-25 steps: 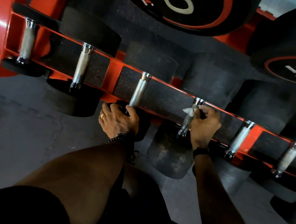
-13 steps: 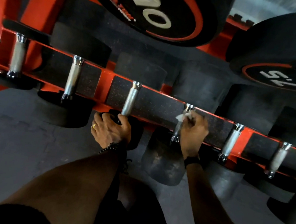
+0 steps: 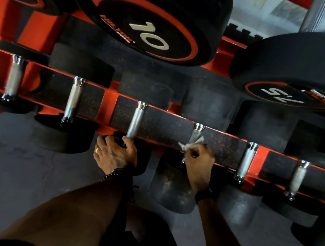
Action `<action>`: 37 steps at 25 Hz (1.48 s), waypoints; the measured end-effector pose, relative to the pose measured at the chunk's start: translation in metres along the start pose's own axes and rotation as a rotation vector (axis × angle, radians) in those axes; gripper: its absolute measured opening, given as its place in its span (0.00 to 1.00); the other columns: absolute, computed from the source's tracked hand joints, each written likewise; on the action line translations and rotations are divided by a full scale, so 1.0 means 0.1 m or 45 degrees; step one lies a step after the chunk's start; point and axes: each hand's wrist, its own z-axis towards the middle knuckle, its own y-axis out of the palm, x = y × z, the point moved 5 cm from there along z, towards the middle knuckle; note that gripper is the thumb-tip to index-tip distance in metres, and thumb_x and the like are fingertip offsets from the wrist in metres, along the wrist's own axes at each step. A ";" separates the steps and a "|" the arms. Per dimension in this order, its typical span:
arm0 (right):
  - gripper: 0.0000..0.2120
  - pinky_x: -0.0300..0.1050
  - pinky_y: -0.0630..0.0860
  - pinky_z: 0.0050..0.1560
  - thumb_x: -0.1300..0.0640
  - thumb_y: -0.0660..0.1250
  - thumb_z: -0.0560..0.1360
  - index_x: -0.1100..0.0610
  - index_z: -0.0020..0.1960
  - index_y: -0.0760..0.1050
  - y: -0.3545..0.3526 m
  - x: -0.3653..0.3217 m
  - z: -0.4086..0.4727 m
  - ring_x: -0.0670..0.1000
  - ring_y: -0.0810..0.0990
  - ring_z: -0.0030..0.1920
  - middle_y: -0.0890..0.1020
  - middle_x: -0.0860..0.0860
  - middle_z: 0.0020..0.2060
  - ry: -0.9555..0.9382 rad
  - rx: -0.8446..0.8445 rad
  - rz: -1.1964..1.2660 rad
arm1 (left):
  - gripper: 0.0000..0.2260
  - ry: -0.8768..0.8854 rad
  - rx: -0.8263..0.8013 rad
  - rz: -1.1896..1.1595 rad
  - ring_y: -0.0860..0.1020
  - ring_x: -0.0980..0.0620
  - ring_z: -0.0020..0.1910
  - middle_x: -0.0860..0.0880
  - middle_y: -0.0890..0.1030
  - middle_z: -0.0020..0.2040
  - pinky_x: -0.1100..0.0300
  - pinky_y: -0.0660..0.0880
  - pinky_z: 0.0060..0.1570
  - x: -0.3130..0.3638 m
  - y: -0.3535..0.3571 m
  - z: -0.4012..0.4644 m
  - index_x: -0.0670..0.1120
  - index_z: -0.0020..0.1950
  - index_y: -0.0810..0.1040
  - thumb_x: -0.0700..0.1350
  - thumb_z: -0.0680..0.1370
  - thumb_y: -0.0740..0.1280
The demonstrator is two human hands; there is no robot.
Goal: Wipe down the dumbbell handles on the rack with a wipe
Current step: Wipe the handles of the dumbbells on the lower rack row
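The right hand [image 3: 198, 162] is curled shut around the white wipe [image 3: 190, 143], pressing it onto the lower half of the 4th handle [image 3: 195, 135] counted from the rack's [image 3: 233, 138] left end, with a corner of the wipe sticking out above the fingers. The left hand [image 3: 115, 154] sits just left of it, fingers bent loosely over the near head of the 3rd dumbbell [image 3: 114, 138], thumb touching the base of that handle [image 3: 136, 120], bracing rather than wiping. To do this well, I'd say wrap the wipe right round the knurled steel, twist while sliding from collar to collar, and cover the upper half, which is bare right now. The count: 6 handles show along this rail, 3 left of the wiped one and 2 to its right. Above the rail hang 2 big dumbbell ends with readable numbers, a 10 [image 3: 148, 34] and a 7.5 [image 3: 283, 94]. 1 wipe, 2 hands at work.
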 end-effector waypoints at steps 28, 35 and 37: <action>0.02 0.43 0.76 0.43 0.64 0.71 0.71 0.60 0.41 0.79 0.01 -0.03 0.40 0.54 0.79 0.37 0.80 0.57 0.41 0.067 0.126 0.078 | 0.27 0.003 0.012 -0.043 0.75 0.32 0.57 0.35 0.78 0.56 0.39 0.70 0.60 0.04 0.00 -0.02 0.37 0.48 0.79 0.60 0.71 0.55; 0.04 0.48 0.77 0.40 0.62 0.72 0.71 0.58 0.40 0.78 -0.02 0.02 0.34 0.55 0.79 0.36 0.79 0.56 0.39 0.080 0.050 0.069 | 0.26 0.028 0.039 -0.069 0.75 0.33 0.55 0.35 0.78 0.53 0.40 0.70 0.57 0.06 -0.04 -0.03 0.37 0.46 0.79 0.59 0.70 0.56; 0.01 0.41 0.75 0.43 0.65 0.70 0.72 0.60 0.43 0.80 -0.07 -0.03 0.47 0.55 0.80 0.38 0.79 0.57 0.43 0.043 0.156 0.120 | 0.27 0.016 0.028 -0.054 0.75 0.33 0.56 0.35 0.78 0.55 0.40 0.70 0.59 0.05 -0.02 -0.02 0.38 0.47 0.79 0.60 0.70 0.55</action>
